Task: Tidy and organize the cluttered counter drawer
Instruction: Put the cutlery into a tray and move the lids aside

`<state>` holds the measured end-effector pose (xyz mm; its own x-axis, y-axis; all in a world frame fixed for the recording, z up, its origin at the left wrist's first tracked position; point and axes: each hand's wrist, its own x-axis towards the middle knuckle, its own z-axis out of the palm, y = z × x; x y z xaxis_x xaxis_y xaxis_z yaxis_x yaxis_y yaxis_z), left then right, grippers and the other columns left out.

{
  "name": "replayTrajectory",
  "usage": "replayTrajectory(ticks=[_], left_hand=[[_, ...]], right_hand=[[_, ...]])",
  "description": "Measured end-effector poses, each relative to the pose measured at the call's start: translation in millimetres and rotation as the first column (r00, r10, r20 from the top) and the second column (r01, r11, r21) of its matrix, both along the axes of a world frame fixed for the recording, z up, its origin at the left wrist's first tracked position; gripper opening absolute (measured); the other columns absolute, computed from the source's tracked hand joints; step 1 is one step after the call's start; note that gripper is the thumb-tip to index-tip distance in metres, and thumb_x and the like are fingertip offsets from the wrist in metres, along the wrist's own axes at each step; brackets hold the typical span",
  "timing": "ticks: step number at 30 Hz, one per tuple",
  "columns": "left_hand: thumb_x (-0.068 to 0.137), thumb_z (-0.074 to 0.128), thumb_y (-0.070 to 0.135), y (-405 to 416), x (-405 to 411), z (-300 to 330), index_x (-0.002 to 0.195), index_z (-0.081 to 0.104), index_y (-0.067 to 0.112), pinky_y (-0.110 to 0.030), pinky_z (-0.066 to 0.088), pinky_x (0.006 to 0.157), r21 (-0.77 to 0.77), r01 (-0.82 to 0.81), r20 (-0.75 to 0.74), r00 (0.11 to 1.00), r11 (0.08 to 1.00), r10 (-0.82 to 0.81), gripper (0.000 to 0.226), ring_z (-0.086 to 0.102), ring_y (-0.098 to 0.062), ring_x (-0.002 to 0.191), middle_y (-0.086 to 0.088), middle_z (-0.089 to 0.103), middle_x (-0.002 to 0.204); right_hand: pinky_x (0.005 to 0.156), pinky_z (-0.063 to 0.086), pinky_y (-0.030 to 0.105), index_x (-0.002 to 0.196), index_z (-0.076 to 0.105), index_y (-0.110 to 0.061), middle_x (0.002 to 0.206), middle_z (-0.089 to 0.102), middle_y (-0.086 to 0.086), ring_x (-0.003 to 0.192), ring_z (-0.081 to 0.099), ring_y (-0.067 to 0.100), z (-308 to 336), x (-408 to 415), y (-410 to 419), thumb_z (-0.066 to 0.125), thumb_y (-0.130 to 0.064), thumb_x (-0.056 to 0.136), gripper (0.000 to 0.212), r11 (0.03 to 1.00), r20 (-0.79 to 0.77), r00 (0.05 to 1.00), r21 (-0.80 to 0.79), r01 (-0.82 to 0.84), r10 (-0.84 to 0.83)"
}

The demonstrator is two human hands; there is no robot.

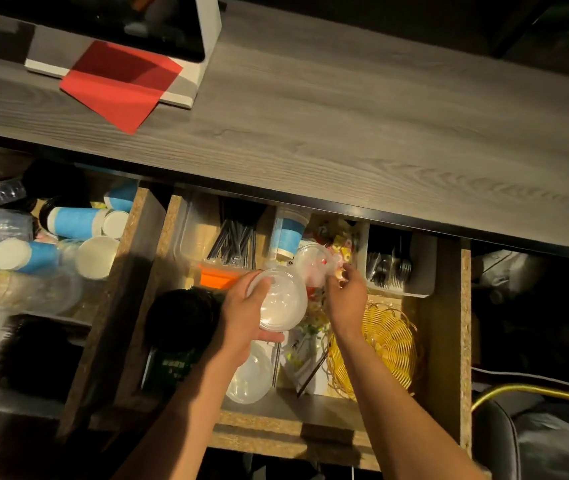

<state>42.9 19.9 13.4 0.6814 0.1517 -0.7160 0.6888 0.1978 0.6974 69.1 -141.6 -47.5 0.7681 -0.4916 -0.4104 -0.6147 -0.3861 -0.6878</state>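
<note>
Below a grey wood-grain counter, we have the drawer pulled open, crammed with cutlery, cups and packets. In our head view, our left hand curls round a clear plastic lid above the drawer's middle, while our right hand pinches a small clear bag just beyond it. We judge the slick lid could slip, or the bag could snag on nearby clutter.

1 view only, head-mounted, wide-angle. Looks steeply down and forward over open drawer, close enough that both forearms enter from bottom edge. Grey woodgrain counter fills upper half, tilted in frame. Edges bowed by lens. No 2nd view to overlap.
</note>
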Motion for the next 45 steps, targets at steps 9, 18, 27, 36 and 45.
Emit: replayTrajectory(ticks=[9, 18, 27, 36, 45], left_hand=[[0.096, 0.062, 0.029, -2, 0, -16, 0.113, 0.065, 0.035, -0.042, 0.058, 0.053, 0.022, -0.077, -0.036, 0.996, 0.997, 0.078, 0.018, 0.053, -0.028, 0.114, -0.001, 0.054, 0.126], [0.098, 0.052, 0.045, -4, -12, 9, 0.124, 0.059, 0.028, -0.039, 0.058, 0.054, -0.026, -0.136, -0.039, 0.99, 0.99, 0.135, 0.032, 0.058, -0.024, 0.102, -0.004, 0.054, 0.125], [0.089, 0.037, 0.069, -24, -31, 26, 0.124, 0.06, 0.029, -0.043, 0.061, 0.06, -0.089, -0.032, -0.067, 0.997, 0.995, 0.026, 0.058, 0.067, -0.027, 0.098, -0.009, 0.063, 0.117], [0.097, 0.059, 0.032, -23, -49, 18, 0.117, 0.06, 0.03, -0.041, 0.059, 0.049, 0.021, 0.037, 0.031, 0.999, 0.999, -0.038, 0.02, 0.062, -0.022, 0.102, -0.006, 0.058, 0.122], [0.1, 0.055, 0.027, 8, -58, 28, 0.122, 0.061, 0.027, -0.035, 0.056, 0.043, 0.06, 0.099, 0.117, 0.988, 0.993, -0.105, 0.023, 0.07, -0.015, 0.08, -0.005, 0.064, 0.114]], right_hand=[[0.06, 0.061, 0.039, 0.097, 0.068, -0.005, 0.091, 0.072, 0.011, 0.072, 0.069, 0.026, -42, 25, -7, 0.066, -0.014, 0.091, 0.011, 0.985, -0.152, 0.975, 0.029, 0.17, -0.163], [0.062, 0.051, 0.014, 0.094, 0.069, -0.028, 0.095, 0.068, -0.01, 0.086, 0.061, -0.002, 80, -21, -11, 0.06, -0.016, 0.096, 0.015, 0.94, 0.292, 0.94, 0.332, 0.076, -0.179], [0.085, 0.043, 0.017, 0.113, 0.061, -0.028, 0.118, 0.056, -0.007, 0.109, 0.052, 0.009, 89, -49, 22, 0.047, -0.018, 0.103, 0.02, 0.946, 0.27, 0.945, 0.212, -0.245, 0.185], [0.083, 0.046, 0.007, 0.13, 0.057, -0.026, 0.127, 0.059, -0.01, 0.109, 0.058, -0.002, 80, -71, 32, 0.039, -0.017, 0.107, 0.031, 0.846, 0.21, 0.951, 0.442, -0.298, 0.226], [0.09, 0.035, -0.001, 0.146, 0.043, -0.027, 0.141, 0.044, -0.014, 0.127, 0.041, -0.001, 87, -67, 39, 0.035, -0.03, 0.108, 0.04, 0.783, 0.202, 0.895, 0.434, -0.446, 0.398]])
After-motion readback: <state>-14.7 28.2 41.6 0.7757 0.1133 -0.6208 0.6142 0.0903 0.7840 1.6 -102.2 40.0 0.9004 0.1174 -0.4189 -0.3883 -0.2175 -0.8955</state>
